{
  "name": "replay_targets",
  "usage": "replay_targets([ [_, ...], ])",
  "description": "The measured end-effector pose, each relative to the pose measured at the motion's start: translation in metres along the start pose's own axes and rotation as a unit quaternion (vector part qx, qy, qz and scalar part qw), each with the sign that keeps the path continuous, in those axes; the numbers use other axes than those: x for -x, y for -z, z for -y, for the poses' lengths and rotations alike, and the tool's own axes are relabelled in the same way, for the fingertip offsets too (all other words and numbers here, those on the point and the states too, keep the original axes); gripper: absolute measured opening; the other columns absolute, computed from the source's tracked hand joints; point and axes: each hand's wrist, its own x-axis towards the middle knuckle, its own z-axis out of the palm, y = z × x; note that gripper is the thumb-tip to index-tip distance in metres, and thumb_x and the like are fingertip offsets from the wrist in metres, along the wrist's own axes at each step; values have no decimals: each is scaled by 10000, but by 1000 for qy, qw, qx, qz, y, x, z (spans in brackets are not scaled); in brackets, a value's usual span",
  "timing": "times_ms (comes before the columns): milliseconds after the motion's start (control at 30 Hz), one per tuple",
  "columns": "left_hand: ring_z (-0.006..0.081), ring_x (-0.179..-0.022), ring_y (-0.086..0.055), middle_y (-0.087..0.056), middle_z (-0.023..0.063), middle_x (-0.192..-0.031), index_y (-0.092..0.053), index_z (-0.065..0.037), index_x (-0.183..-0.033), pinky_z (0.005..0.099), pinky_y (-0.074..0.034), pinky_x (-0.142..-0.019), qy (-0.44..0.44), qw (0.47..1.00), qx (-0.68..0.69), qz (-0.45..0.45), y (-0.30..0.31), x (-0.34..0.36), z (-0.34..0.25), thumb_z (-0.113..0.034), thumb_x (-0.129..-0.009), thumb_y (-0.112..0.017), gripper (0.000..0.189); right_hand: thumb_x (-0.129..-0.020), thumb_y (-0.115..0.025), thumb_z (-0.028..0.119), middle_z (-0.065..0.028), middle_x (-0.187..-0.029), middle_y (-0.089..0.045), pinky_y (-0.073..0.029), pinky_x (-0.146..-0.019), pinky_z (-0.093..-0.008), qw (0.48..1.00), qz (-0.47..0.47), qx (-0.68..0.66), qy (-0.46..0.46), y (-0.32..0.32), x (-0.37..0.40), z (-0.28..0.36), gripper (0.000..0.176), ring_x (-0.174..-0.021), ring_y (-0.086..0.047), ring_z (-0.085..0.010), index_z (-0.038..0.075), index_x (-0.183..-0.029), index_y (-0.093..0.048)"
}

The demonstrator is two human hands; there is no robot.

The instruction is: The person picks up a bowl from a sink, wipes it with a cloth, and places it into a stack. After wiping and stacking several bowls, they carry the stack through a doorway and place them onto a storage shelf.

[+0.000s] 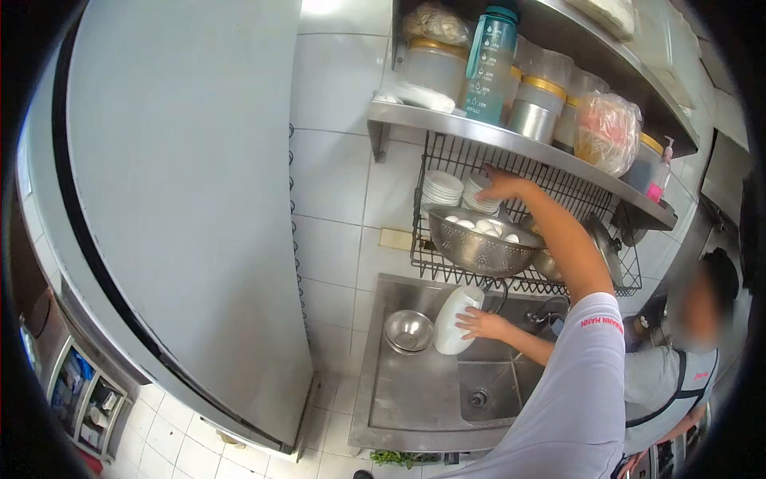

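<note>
My left hand (507, 185) reaches up into the black wire rack, its fingers curled over a stack of small white dishes (481, 196). Another stack of small white dishes (441, 188) stands just left of it. Lower down, over the sink, my right hand (482, 324) grips a smooth white container (455, 326), tilted; its exact kind is not clear. Left of that container, a metal bowl (409, 330) rests on the steel drainboard. Below my left hand, a perforated steel colander (479, 251) holds several white, egg-like items (485, 227).
A steel shelf (519, 142) overhangs the wire rack (423, 239), carrying a teal bottle (491, 64), lidded jars and bagged goods. The sink basin (487, 391) lies below. A tall grey panel (183, 199) fills the left. A co-worker (666, 391) stands close at right.
</note>
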Motion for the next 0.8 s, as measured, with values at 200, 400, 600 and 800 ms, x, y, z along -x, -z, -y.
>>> replay_targets([
  [200, 258, -819, -733, -723, 192, -965, -642, 32, -1182, 372, -599, -663, -17, 1000, 7, 7, -28, -25, -25, -257, -982, -506, 377, -676, -789, 647, -286, -1594, -283, -286, -1217, -388, 994, -49, -83, -51, -19, -1, 7, 1246, -1480, -311, -384, -42, -1557, -241],
  [400, 260, -820, -731, -721, 192, -968, -642, 33, -1179, 373, -599, -662, -22, 1000, 8, 16, -48, -39, -40, -251, -977, -513, 372, -676, -796, 395, -241, -1613, -281, -273, -1222, -394, 994, 18, 37, 106, -19, 5, -16, 960, -1485, -299, -385, 193, -1537, -421],
  [600, 263, -821, -730, -720, 193, -970, -642, 34, -1176, 373, -600, -661, -14, 1000, 4, 14, -48, -44, -43, -245, -971, -519, 367, -698, -820, 558, -263, -1551, -371, -294, -1199, -411, 985, -71, -61, 144, -43, -6, -34, 1030, -1447, -356, -386, 59, -1507, -424],
  [800, 265, -823, -729, -718, 193, -972, -641, 35, -1174, 373, -600, -660, -3, 1000, -8, 11, -38, -48, -42, -239, -966, -526, 362, -704, -777, 626, -245, -1224, -661, -509, -981, -418, 992, -126, -17, -15, -36, 5, -34, 906, -1110, -660, -370, -43, -1287, -591],
])
